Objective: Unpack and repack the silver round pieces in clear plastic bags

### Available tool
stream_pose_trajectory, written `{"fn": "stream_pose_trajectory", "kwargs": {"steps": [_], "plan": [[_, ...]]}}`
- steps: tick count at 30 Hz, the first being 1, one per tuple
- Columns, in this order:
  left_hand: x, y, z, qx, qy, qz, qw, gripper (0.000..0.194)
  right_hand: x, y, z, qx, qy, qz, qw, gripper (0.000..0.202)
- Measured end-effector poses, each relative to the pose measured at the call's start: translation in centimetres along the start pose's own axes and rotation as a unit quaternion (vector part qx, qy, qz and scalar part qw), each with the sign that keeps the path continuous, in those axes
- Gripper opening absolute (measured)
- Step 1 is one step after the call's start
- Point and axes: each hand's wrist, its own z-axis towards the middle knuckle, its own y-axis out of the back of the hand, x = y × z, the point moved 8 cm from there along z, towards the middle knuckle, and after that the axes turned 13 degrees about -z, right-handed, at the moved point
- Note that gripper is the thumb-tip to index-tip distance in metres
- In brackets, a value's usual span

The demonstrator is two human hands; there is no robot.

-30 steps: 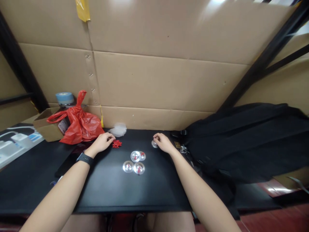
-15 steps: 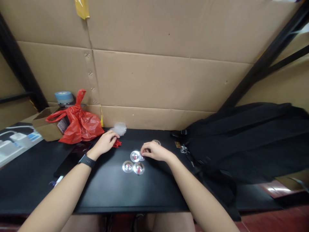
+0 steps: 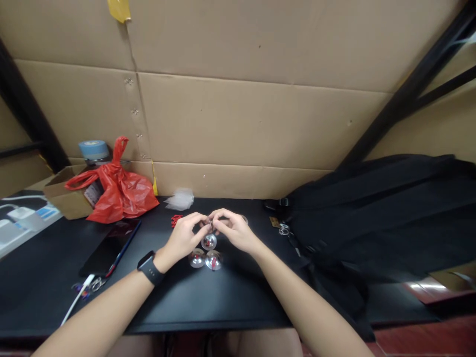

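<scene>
My left hand (image 3: 188, 233) and my right hand (image 3: 233, 229) meet above the middle of the black table, fingertips pinched close together. Between them a thin disc edge (image 3: 210, 224) shows, seemingly a small silver finger cymbal in my right fingers. What my left fingers pinch is too small to make out. Just below my hands lies a domed finger cymbal (image 3: 208, 242) with a red centre. Nearer me are a left cymbal (image 3: 197, 258) and a right cymbal (image 3: 213, 260), also with red bits. A small pile of red loops (image 3: 175, 220) sits beyond my left hand.
Clear plastic bags (image 3: 180, 199) lie by the cardboard wall (image 3: 230, 119). At left are a red plastic bag (image 3: 124, 191), a cardboard box (image 3: 70, 198), a phone (image 3: 110, 248) with a white cable and a power strip (image 3: 31, 225). A black backpack (image 3: 379, 218) fills the right side.
My left hand has come right from the red loops to meet my right hand. My right hand has lifted a cymbal from beside the others and moved slightly up and left.
</scene>
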Motion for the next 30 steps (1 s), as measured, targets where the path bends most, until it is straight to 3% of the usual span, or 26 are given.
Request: {"fn": "stream_pose_trajectory", "kwargs": {"steps": [6,9,12,15,18,21,26,30], "plan": [[-0.3,-0.3,0.1,0.064,-0.036,0.064,0.995,0.013,-0.4,-0.1,0.0,-0.001,-0.003,-0.017,1.0,0.032],[0.8,1.9,0.7,0.051,-0.028,0.111,0.992,0.019,-0.6,2.1,0.2,-0.06,0.001,-0.123,0.991,0.028],[3.5,5.5,1.3,0.033,0.004,0.133,0.991,0.025,-1.1,5.6,0.2,-0.109,-0.003,-0.275,0.955,0.021],[7.3,8.4,1.1,0.046,0.046,0.13,0.989,0.03,-3.0,8.8,0.0,-0.109,-0.044,-0.396,0.911,0.016],[10.2,9.1,0.4,0.09,0.07,0.133,0.985,0.032,-5.5,10.8,-0.3,-0.076,-0.097,-0.44,0.889,0.017],[11.7,8.5,-0.1,0.123,0.086,0.14,0.979,0.031,-7.1,11.4,-0.6,-0.044,-0.129,-0.449,0.883,0.017],[11.5,8.7,0.1,0.093,0.086,0.16,0.979,0.031,-7.5,11.1,-0.7,-0.007,-0.14,-0.431,0.891,0.017],[9.0,8.2,0.7,0.062,0.052,0.156,0.984,0.029,-7.3,10.4,-0.5,0.021,-0.11,-0.416,0.902,0.022]]}}
